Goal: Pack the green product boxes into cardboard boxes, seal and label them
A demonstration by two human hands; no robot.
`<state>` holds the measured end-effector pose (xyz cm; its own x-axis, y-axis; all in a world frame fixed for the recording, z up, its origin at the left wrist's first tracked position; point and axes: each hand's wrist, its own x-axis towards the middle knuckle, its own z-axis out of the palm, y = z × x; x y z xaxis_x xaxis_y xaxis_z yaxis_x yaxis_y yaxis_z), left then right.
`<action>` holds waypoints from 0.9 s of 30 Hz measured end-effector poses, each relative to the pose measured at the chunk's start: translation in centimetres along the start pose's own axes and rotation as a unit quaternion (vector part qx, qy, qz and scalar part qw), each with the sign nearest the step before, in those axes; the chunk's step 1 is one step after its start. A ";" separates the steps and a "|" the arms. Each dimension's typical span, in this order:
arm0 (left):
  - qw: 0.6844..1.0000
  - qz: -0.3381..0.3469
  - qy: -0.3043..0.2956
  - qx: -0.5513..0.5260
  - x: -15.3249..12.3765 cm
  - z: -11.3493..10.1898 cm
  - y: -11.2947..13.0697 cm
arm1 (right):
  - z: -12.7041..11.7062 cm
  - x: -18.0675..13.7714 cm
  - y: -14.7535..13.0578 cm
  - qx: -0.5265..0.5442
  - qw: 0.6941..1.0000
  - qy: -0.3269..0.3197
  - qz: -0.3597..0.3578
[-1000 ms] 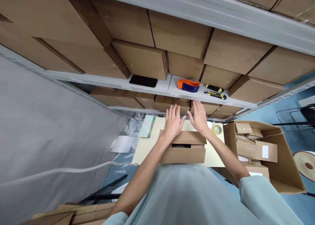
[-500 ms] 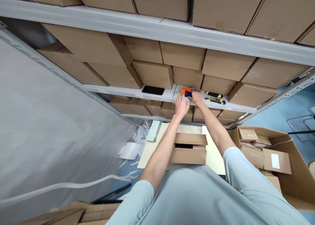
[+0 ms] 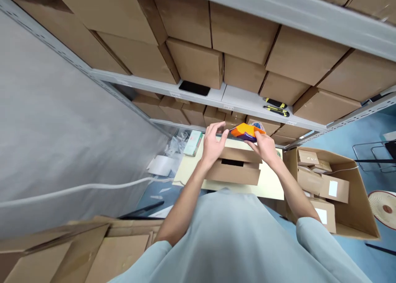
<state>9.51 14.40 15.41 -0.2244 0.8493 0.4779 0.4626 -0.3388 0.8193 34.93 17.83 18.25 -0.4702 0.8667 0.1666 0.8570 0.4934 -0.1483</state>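
My right hand [image 3: 266, 147] grips an orange and dark blue tape dispenser [image 3: 245, 131] and holds it in the air in front of the shelf. Part of a tape roll shows at its far side. To its left my left hand [image 3: 213, 142] is raised with fingers apart, holding nothing, close to the dispenser's left end. Below both hands a cardboard box [image 3: 233, 175] lies on a pale yellow tabletop [image 3: 270, 186]. Its top flaps have a gap between them, and something black shows inside.
Cardboard boxes [image 3: 247, 70] fill the metal shelf [image 3: 241, 97], where a black flat object [image 3: 194, 88] and two yellow-black utility knives [image 3: 276, 110] lie at the edge. A big carton [image 3: 355, 208] with smaller parcels stands right. A green-white box [image 3: 193, 142] sits on the tabletop's left.
The tape dispenser has left the shelf and come down toward me in my right hand. My left hand has moved back from the shelf edge, and the view has tilted lower.
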 end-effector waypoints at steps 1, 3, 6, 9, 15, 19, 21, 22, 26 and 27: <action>1.000 -0.001 -0.011 -0.009 -1.2 -0.7 0.8 | -0.1 -1.8 -0.4 0.008 1.000 0.008 -0.010; 0.999 -0.002 -0.035 -0.017 -3.1 -1.7 2.2 | -0.2 -4.5 -1.1 0.024 0.999 0.025 -0.025; 0.998 0.011 -0.057 -0.017 -5.1 -2.6 3.2 | -0.3 -7.0 -2.2 0.039 0.998 0.041 -0.037; 0.997 0.029 -0.065 -0.015 -6.3 -3.1 3.6 | -0.5 -8.0 -3.2 0.038 0.997 0.046 -0.044; 0.996 0.063 -0.057 -0.016 -7.4 -4.3 3.9 | -0.6 -9.0 -4.8 0.038 0.997 0.043 -0.046; 0.997 0.053 -0.052 -0.017 -7.5 -5.4 3.9 | -0.6 -9.4 -5.5 0.040 0.997 0.039 -0.050; 0.997 0.049 -0.062 -0.028 -7.3 -5.9 3.7 | -0.6 -9.6 -5.8 0.040 0.997 0.033 -0.049; 0.995 0.050 -0.073 -0.034 -7.2 -6.1 3.6 | -0.7 -9.6 -6.0 0.041 0.997 0.031 -0.049; 0.991 0.060 -0.117 -0.038 -6.5 -6.7 3.1 | -0.7 -9.6 -6.4 0.039 0.998 0.017 -0.054; 0.990 0.062 -0.125 -0.035 -6.3 -6.9 3.0 | -0.7 -9.6 -6.5 0.038 0.998 0.013 -0.055</action>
<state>6.41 5.23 17.05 0.0528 0.8699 0.4904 0.4105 -0.4666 0.7835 33.98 6.27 18.27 -0.5541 0.8055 0.2100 0.7817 0.5903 -0.2015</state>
